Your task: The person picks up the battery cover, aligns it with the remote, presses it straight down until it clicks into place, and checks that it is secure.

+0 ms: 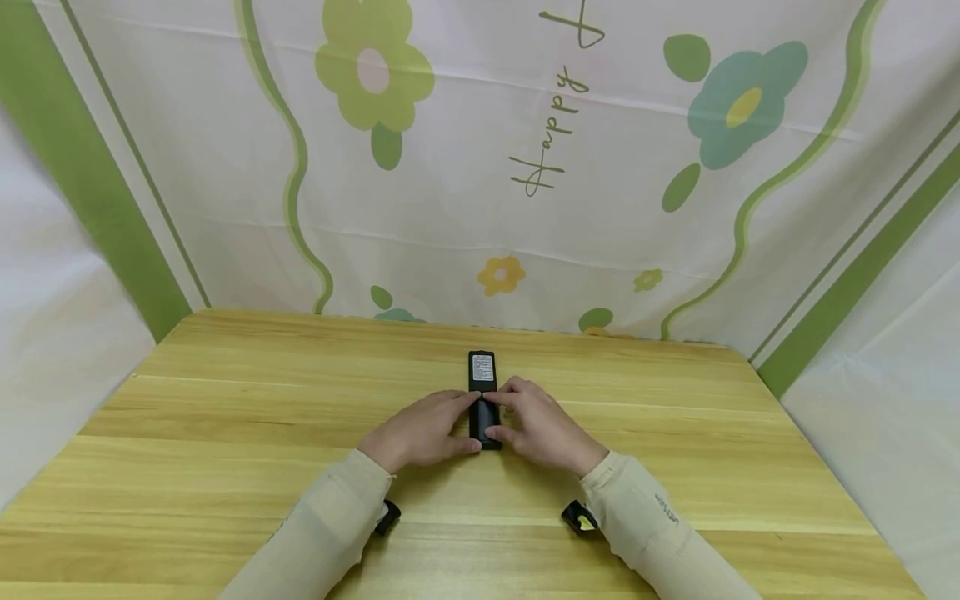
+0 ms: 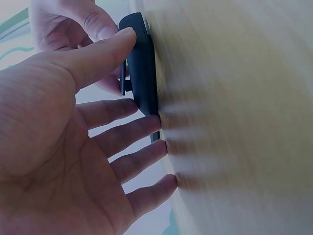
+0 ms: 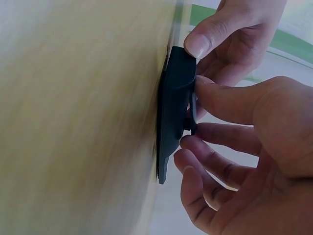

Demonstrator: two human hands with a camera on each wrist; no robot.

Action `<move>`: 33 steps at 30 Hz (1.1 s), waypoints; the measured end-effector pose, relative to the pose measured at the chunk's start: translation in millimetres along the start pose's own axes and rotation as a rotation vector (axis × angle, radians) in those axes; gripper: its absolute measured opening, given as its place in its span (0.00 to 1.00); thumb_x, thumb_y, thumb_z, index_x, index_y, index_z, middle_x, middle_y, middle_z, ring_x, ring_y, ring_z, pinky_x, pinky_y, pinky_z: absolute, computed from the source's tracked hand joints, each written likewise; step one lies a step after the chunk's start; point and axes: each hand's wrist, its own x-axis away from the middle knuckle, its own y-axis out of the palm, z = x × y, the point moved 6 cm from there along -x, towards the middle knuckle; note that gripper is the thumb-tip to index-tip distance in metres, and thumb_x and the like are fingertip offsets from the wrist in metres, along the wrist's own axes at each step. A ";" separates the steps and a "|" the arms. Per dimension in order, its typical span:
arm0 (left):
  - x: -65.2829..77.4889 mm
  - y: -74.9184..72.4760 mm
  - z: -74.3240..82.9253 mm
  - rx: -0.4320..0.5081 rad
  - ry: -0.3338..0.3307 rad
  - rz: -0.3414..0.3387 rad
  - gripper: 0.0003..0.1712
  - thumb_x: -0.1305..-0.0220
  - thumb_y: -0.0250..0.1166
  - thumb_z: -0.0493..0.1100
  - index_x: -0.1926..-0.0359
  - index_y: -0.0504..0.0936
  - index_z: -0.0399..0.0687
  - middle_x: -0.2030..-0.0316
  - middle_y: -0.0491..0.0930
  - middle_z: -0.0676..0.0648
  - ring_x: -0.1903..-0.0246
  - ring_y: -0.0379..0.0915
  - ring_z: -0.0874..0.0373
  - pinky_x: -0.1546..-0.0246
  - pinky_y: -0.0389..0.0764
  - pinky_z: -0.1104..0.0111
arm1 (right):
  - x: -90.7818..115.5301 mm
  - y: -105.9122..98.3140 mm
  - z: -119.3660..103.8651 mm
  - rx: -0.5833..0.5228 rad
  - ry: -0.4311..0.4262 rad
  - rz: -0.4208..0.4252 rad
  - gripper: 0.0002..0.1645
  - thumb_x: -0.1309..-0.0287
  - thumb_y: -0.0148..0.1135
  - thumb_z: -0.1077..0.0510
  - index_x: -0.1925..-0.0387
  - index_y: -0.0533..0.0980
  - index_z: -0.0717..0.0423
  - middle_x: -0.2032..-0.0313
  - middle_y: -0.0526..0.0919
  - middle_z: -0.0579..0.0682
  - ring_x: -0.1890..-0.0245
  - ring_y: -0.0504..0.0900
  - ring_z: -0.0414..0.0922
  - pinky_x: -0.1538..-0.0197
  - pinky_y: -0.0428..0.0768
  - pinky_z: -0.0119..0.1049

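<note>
A black remote control (image 1: 483, 385) lies back up on the table, a white printed label (image 1: 483, 367) on its far half. Over its near half sits a dark battery cover (image 3: 193, 107), its far end with a small tab raised off the body. My right hand (image 1: 551, 425) pinches this cover between thumb and index finger, its other fingers loosely bent beside the remote. My left hand (image 1: 423, 427) rests at the remote's left side, the thumb pressing the near end and the index fingertip touching farther along. Its other fingertips touch the tabletop, fairly straight. The battery compartment's inside is hidden.
The wood-grain table (image 1: 225, 433) extends around both hands. Behind it hangs a white cloth (image 1: 450, 192) with flowers and lettering. Small black devices, one by the left sleeve (image 1: 387, 517) and one by the right sleeve (image 1: 580, 518), sit near the wrists.
</note>
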 end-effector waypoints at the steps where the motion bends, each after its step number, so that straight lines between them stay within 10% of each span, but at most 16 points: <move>1: 0.0 0.1 -0.1 0.000 0.000 -0.001 0.42 0.38 0.61 0.57 0.30 0.59 0.43 0.35 0.63 0.42 0.35 0.58 0.48 0.37 0.62 0.55 | 0.1 0.3 0.2 -0.002 0.003 -0.004 0.30 0.44 0.65 0.51 0.41 0.73 0.57 0.55 0.74 0.48 0.58 0.73 0.43 0.57 0.73 0.35; 33: -0.2 0.8 -0.4 0.012 -0.006 -0.007 0.41 0.38 0.61 0.57 0.30 0.58 0.44 0.35 0.63 0.42 0.35 0.57 0.47 0.37 0.62 0.54 | 1.6 2.4 -3.4 0.035 -0.027 -0.032 0.29 0.42 0.63 0.51 0.43 0.73 0.62 0.56 0.69 0.45 0.72 0.67 0.37 0.70 0.70 0.29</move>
